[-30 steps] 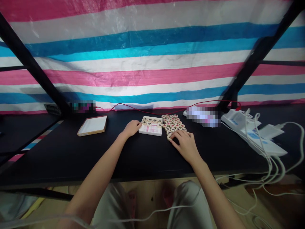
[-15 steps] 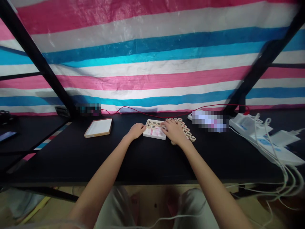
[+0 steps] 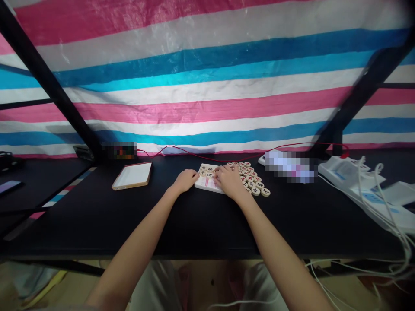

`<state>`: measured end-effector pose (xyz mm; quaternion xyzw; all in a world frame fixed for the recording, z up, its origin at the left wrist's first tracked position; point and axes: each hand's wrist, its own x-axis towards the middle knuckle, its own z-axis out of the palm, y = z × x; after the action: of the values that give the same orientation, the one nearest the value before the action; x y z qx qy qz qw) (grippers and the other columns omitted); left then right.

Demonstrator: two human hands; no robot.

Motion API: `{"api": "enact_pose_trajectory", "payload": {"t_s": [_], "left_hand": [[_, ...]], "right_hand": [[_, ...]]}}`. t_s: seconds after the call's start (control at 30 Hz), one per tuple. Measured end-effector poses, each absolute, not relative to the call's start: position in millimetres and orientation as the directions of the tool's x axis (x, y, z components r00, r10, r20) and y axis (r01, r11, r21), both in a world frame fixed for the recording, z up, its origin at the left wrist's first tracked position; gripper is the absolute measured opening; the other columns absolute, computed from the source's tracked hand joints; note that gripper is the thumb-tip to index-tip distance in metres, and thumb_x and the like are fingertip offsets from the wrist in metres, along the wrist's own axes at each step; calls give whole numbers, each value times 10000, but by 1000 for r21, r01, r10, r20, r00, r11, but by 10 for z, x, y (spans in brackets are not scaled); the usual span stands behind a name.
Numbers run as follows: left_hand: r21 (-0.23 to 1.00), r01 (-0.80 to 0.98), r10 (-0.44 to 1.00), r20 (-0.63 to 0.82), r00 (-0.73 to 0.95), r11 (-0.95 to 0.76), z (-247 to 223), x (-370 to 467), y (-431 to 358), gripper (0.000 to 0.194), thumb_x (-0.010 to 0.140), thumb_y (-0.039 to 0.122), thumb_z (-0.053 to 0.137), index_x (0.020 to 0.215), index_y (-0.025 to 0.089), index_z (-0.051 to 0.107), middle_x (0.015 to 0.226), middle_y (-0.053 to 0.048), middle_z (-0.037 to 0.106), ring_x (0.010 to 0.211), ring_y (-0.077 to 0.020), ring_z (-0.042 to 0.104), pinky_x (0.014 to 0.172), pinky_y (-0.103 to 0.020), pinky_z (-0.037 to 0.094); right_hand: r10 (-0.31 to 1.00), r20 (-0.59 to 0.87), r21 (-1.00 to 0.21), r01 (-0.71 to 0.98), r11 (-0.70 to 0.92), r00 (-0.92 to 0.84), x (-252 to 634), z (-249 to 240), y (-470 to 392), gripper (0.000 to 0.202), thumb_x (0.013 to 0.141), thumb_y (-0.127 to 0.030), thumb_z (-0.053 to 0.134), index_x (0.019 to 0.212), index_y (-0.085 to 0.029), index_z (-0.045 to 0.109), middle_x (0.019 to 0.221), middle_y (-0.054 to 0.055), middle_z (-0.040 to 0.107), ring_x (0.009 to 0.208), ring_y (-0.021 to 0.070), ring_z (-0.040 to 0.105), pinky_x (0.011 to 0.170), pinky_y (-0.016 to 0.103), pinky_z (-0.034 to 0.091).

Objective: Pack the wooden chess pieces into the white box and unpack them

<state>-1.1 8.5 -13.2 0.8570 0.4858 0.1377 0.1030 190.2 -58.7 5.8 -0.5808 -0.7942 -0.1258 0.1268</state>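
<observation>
Grey cloth covers your knees (image 3: 157, 285), nearest to you, below the front edge of the black table (image 3: 207, 229). Toward your right, white cables (image 3: 405, 255) droop past that edge from a white power strip (image 3: 376, 201) crowded with plugs.

Your left hand (image 3: 185, 181) lies palm down with its fingers bent, the tips at the left side of a shallow white box (image 3: 203, 185) — whether they pinch its wall, you cannot tell from here. Your right hand (image 3: 228, 180) arches over the right part of the box, fingers curled downward; what lies under them is hidden, so its grip cannot be told either.

Pale round pieces with black characters (image 3: 210, 169) lie flat inside the box, toward its far side. Just right of your right hand, more round pieces (image 3: 255, 191) sit close together on the table, the nearer ones marked in black and the farther ones in red.

Well to the left of the box is a shallow tray (image 3: 132, 175), white inside with brown edges. Beyond the pieces, to the right, lies a white object (image 3: 261, 160), mostly blurred out. Farther back, a thin red cable (image 3: 168, 147) snakes across — and behind it hangs a pink, blue and white striped sheet (image 3: 207, 86).
</observation>
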Motion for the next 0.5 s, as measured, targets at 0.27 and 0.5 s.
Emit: {"api": "enact_pose_trajectory", "payload": {"t_s": [0.27,0.5], "left_hand": [[300,805,859,139,493,-511,-114,-15,68,422,867,332,297,747,127,646,806,-106,666,696,-177,571,581,-257,331],[307,795,851,152,503,-524,-115,-10,68,432,864,334,286,721,131,640,783,-103,659,680,-171,557,584,-258,330]], "right_hand": [[908,348,30,971,238,-233,1894,4,-557,259,872,-267,436,1070,-195,587,1094,93,582,987,241,465,855,412,251],[919,340,78,980,184,-199,1907,-21,-552,282,878,-278,417,1078,-197,599,1097,110,546,1005,250,435,850,418,250]]}}
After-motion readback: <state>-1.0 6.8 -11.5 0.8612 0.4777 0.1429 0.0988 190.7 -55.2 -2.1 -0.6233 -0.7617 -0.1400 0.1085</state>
